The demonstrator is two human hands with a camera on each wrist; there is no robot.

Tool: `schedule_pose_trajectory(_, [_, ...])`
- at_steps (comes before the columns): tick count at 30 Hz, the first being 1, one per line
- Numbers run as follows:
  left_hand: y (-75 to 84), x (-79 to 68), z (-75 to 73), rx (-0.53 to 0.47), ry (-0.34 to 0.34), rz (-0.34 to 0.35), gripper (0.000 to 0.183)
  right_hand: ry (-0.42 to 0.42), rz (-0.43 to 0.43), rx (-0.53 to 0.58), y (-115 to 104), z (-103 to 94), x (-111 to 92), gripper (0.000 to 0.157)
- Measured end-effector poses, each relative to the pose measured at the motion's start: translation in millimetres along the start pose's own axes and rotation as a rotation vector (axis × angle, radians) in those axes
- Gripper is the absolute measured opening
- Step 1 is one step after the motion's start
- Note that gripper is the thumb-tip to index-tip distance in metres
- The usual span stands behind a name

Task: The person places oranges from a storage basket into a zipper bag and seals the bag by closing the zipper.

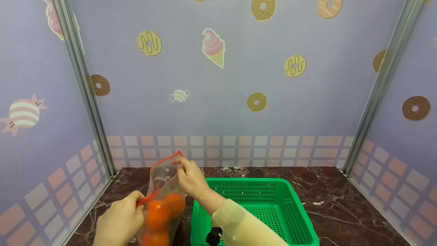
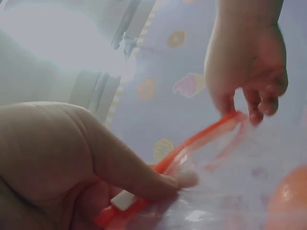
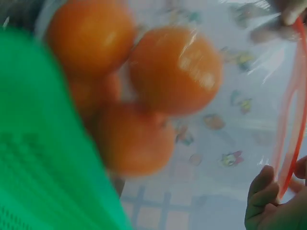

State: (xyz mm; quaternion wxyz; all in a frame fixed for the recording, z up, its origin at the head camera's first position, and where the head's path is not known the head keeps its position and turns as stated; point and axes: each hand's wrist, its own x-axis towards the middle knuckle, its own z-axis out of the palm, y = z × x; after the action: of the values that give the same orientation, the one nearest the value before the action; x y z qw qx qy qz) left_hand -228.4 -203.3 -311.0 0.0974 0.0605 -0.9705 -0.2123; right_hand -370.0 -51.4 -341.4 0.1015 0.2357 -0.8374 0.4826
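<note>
A clear zip bag with a red rim holds several oranges and stands left of the green basket. Its mouth gapes between the two hands. My left hand pinches the near end of the rim, thumb on the plastic, beside a white slider in the left wrist view. At the far end of the mouth, my right hand grips the rim between thumb and fingers. In the right wrist view the oranges show through the plastic, bunched low in the bag.
A green plastic basket with slotted walls is right of the bag, under my right forearm. A small black object overlaps its near side. The dark marbled table meets patterned walls at the back and sides.
</note>
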Motion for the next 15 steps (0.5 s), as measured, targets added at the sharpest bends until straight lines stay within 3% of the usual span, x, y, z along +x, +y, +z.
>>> schedule_pose_trajectory(4, [-10.3,1.6,-4.3,-0.025,0.043,-0.016,0.015,-0.032,-0.054,-0.135,7.8,-5.8,1.8,0.036])
schedule_pose_trajectory(10, [-32.2,0.5,-12.6,-0.066,0.162,0.042,0.018,-0.027,-0.119,-0.352,18.8,-19.7,10.2,0.022])
schedule_pose_trajectory(15, [-48.1,1.5,-16.3,-0.141,0.268,0.026,0.021,-0.048,-0.211,-0.330,29.6,-31.0,16.2,0.015])
